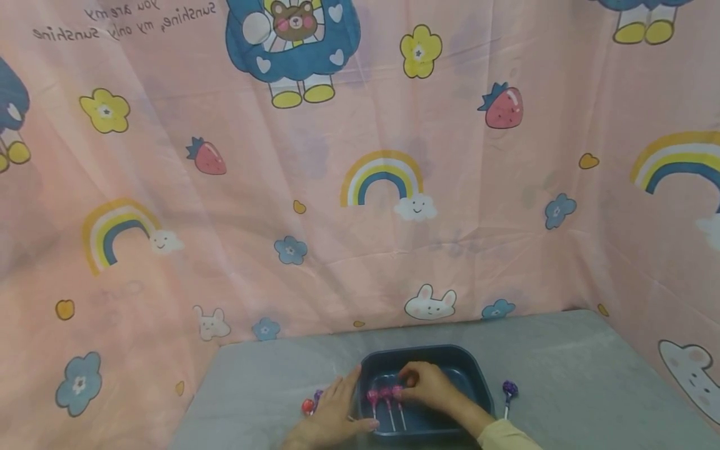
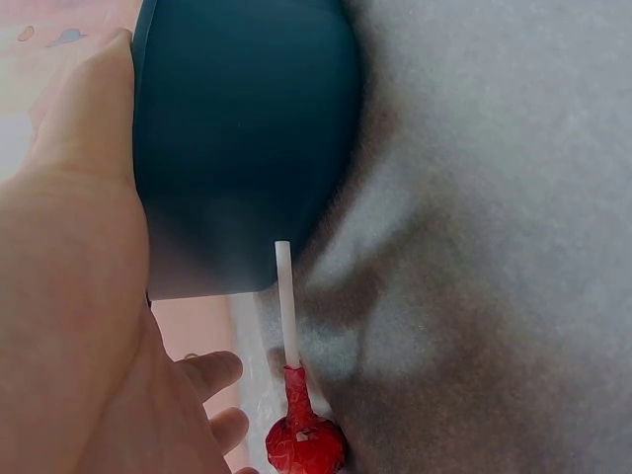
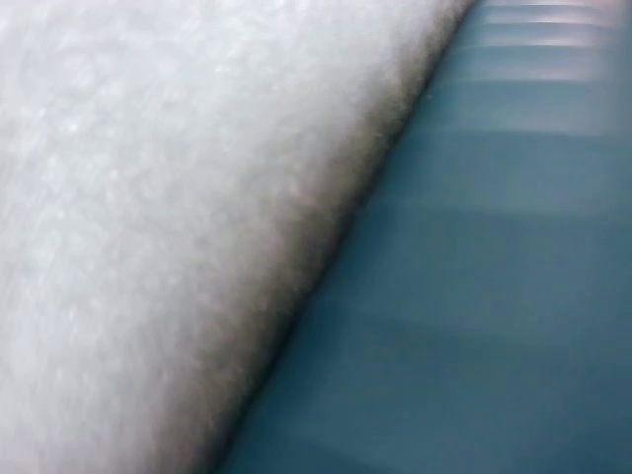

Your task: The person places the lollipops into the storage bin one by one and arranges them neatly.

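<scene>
In the head view, three pink lollipops [image 1: 385, 392] lie side by side in a dark blue tray [image 1: 478, 375], sticks toward the near side. My right hand [image 1: 430, 390] is inside the tray, its fingers bent at the head of the rightmost lollipop and pinching it. My left hand [image 1: 332, 415] rests against the tray's left side, fingers stretched out and thumb over the near left rim. Just below that hand in the left wrist view, a red lollipop [image 2: 306, 444] with a white stick lies beside the tray's outer wall [image 2: 247, 148]. The right wrist view does not show the right hand.
A purple lollipop [image 1: 510, 390] lies right of the tray on the grey cloth-covered table [image 1: 562, 356]. Left of the tray, a red lollipop and a purple one [image 1: 318, 395] are partly hidden by the left hand. A pink printed curtain [image 1: 360, 250] hangs behind.
</scene>
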A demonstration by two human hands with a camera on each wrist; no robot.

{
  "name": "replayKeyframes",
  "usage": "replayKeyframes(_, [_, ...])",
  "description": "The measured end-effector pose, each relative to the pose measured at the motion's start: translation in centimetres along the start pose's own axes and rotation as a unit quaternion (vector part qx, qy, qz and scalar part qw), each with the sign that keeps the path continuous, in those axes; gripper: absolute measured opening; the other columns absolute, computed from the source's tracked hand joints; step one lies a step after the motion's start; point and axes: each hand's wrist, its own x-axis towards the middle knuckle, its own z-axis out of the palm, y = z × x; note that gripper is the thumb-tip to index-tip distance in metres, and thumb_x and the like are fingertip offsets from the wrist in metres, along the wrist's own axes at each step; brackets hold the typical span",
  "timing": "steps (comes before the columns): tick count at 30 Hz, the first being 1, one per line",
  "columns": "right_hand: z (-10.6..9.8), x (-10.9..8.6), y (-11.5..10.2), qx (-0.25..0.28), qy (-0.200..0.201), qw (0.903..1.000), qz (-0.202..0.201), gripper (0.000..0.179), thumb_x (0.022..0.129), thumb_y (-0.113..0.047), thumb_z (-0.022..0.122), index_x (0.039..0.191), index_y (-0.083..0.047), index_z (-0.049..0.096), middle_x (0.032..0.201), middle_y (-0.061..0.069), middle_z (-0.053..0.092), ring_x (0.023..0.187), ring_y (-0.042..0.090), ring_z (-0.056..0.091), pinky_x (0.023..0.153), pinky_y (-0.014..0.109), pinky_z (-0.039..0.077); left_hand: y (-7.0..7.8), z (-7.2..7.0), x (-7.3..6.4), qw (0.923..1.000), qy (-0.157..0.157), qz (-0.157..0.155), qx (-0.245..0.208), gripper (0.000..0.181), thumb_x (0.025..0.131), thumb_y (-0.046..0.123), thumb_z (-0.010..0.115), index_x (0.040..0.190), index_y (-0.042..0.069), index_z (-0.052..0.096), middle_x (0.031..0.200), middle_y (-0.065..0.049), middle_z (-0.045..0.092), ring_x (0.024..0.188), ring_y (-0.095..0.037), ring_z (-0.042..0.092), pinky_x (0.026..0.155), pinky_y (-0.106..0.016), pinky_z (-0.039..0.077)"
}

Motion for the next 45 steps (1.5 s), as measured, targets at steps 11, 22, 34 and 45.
replayKeyframes(11, [-3.2, -2.6, -0.3, -0.087, 0.028, 0.9943, -0.054, 0.059, 0.072, -0.053, 0.074, 0.116, -0.016, 0.062, 0.107, 0.001, 0.061, 0.101, 0.018, 0.058, 0.081, 0.039, 0.052, 0.2, 0.2, -0.3, 1.0, 0.003, -0.008, 0.0, 0.1, 0.075, 0.071, 0.058, 0.149, 0.042, -0.002, 0.157, -0.007, 0.024, 0.143, -0.045, 0.019, 0.099, -0.075, 0.027])
replayKeyframes(22, [-6.9, -6.0, 1.8, -0.1, 0.069, 0.9902, -0.068, 0.075, 0.068, -0.063, 0.071, 0.132, -0.029, 0.05, 0.134, 0.006, 0.044, 0.124, 0.035, 0.044, 0.085, 0.056, 0.049, 0.1, 0.1, -0.3, 0.9999, 0.005, 0.012, -0.001, 0.1, 0.077, 0.069, 0.058, 0.15, 0.037, -0.002, 0.157, -0.01, 0.025, 0.142, -0.047, 0.018, 0.103, -0.073, 0.023])
replayKeyframes(34, [-10.1, -8.5, 4.6, -0.063, 0.07, 0.9927, -0.075, 0.085, 0.074, -0.038, 0.078, 0.145, -0.034, 0.031, 0.145, 0.014, 0.033, 0.129, 0.043, 0.034, 0.082, 0.066, 0.043, 0.1, 0.1, -0.2, 1.0, 0.0, -0.004, 0.001, 0.101, 0.075, 0.071, 0.058, 0.15, 0.039, -0.001, 0.158, -0.008, 0.023, 0.143, -0.046, 0.019, 0.103, -0.072, 0.025])
replayKeyframes(45, [-10.2, -9.3, 6.2, -0.073, 0.035, 0.9947, -0.064, 0.09, 0.075, -0.033, 0.077, 0.148, -0.034, 0.024, 0.145, 0.021, 0.037, 0.127, 0.049, 0.038, 0.083, 0.065, 0.044, -0.1, 0.3, 0.0, 0.9999, 0.003, -0.011, -0.004, 0.1, 0.074, 0.071, 0.059, 0.149, 0.042, -0.001, 0.157, -0.008, 0.026, 0.143, -0.044, 0.019, 0.102, -0.073, 0.024])
